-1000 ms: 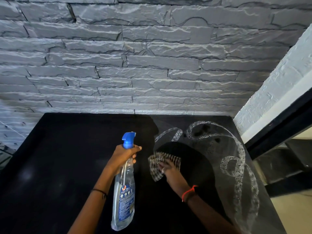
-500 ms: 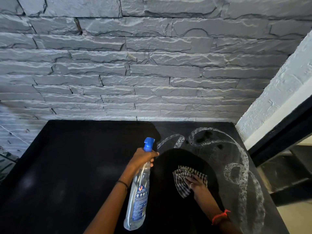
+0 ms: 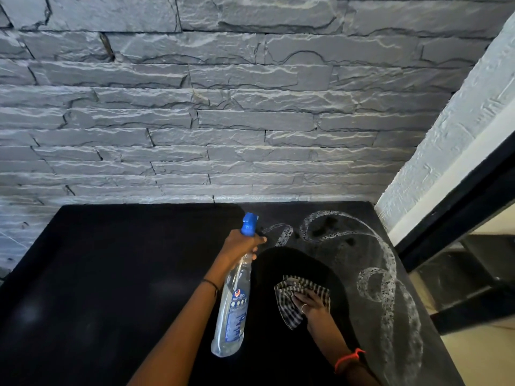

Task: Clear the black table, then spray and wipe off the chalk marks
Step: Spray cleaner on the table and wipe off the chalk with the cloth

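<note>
Gripping the bottle [image 3: 232, 302] at its neck, the left hand [image 3: 242, 245] has its fingers curled tight just under the blue nozzle [image 3: 249, 224]. The bottle tilts, base toward the person and nozzle aimed away, at the chalk [image 3: 390, 256] beyond and to the right of this hand. Holding it raised this way probably allows another spray without a fresh grasp. Whether a finger rests on the trigger cannot be told.

The right hand [image 3: 310, 302] lies flat with fingers straight and slightly spread, pressing the checked cloth [image 3: 287, 312] onto the surface [image 3: 111, 274]. A flat palm likely spreads pressure over more of the cloth. Around this hand the surface shows a clean black patch. Chalk loops lie beyond its fingertips and curve down along its right side, speckled as if wetted by droplets. Left of the left hand the surface is plain black.

The work appears to be partway through wiping, and the coming strokes should carry the cloth outward, rightward and away from the person. A stone wall [image 3: 223, 121] rises beyond both hands.
</note>
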Demonstrator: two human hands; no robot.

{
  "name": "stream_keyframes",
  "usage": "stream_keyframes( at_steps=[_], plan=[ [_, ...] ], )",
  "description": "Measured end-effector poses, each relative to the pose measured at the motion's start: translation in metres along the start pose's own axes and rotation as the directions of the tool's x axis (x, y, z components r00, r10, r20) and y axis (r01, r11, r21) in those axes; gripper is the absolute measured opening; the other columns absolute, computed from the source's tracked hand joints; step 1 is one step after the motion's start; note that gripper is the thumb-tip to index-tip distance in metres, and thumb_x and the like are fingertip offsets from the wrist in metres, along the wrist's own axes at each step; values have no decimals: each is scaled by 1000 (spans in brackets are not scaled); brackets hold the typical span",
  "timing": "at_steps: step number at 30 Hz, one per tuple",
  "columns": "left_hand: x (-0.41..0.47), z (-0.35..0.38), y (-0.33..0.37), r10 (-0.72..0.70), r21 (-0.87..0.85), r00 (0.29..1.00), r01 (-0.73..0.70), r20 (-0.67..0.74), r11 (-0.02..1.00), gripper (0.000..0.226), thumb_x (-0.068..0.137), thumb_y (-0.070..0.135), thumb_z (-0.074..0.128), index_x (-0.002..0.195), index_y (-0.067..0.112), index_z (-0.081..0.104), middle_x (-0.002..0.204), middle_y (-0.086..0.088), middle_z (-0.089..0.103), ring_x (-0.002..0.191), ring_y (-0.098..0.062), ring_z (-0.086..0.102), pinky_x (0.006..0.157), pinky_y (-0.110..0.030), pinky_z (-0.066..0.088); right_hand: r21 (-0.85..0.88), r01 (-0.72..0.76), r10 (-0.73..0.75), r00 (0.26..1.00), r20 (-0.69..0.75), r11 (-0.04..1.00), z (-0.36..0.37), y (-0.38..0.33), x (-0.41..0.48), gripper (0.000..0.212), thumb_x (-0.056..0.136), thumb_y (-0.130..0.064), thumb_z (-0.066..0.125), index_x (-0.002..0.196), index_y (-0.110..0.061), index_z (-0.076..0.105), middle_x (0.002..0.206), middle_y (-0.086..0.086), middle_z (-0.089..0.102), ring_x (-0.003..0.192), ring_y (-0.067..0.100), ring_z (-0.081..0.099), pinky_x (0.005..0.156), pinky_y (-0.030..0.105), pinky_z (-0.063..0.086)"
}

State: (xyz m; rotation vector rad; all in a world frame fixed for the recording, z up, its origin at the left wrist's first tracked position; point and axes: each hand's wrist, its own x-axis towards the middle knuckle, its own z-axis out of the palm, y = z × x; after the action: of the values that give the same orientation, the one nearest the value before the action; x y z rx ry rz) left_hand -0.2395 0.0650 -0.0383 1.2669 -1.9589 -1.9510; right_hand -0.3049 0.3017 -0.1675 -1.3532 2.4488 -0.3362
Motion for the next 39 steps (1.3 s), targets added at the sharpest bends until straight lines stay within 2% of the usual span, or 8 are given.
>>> stream_keyframes(
  at_steps=[5,9,14,22,24,26,31,39],
  plan=[
    [13,21,28,65,59,998,-65,0,996,28,74,20,79,64,12,54,47,0,53,36,-13,49,43,-21,41,30,-24,25,998,-64,999,2,3,2,72,67,15,41,132,-14,52,141,-13,38,136,19,29,110,21,20],
    [10,48,41,118,72,990,-124,79,990,28,74,22,80,64,15,55,46,3,54,38,-12,51,50,-24,44,94,11,-15,999,38,996,5,5,1,61,48,-4,49,100,-25,73,107,-14,68,107,18,63,93,14,39],
    [-7,67,32,72,78,980,-88,184,993,23,78,21,77,73,15,55,50,4,53,41,-11,51,48,-21,44,-10,43,-43,999,-10,999,11,9,-1,61,57,-11,31,100,-22,73,105,-12,69,112,13,42,107,10,13],
    [-33,49,-11,0,29,973,-7,233,1000,15,79,19,77,82,10,66,48,4,53,44,-11,50,50,-23,46,-46,34,-37,997,-64,998,4,4,-2,55,57,-7,44,98,-28,73,105,-18,68,102,13,65,88,13,45],
    [-39,40,-17,-23,-10,977,26,211,1000,16,80,16,76,86,7,65,49,2,51,43,-11,49,48,-22,45,-6,24,-24,999,-32,1000,4,6,-3,63,51,2,65,109,-23,69,116,-13,65,113,18,59,93,19,44],
    [-45,30,-21,-42,-45,984,50,176,998,17,80,15,76,89,5,65,50,1,50,44,-13,49,47,-22,44,38,44,-45,999,27,998,5,15,-3,72,60,12,58,127,-16,58,134,-8,52,131,20,40,106,26,31],
    [-57,0,-21,-60,-120,995,70,83,990,18,80,15,76,90,5,63,50,0,50,43,-13,49,47,-24,44,57,-12,12,1000,8,998,-17,60,24,71,61,5,35,127,-9,57,133,4,55,130,30,42,109,4,0],
    [-66,-41,-24,-85,-136,994,76,-64,988,18,80,14,76,91,5,64,50,-1,50,41,-12,47,45,-24,43,44,46,-42,994,-99,998,-54,-1,119,36,92,2,39,124,0,55,145,11,40,141,26,19,114,23,9]
  ],
)
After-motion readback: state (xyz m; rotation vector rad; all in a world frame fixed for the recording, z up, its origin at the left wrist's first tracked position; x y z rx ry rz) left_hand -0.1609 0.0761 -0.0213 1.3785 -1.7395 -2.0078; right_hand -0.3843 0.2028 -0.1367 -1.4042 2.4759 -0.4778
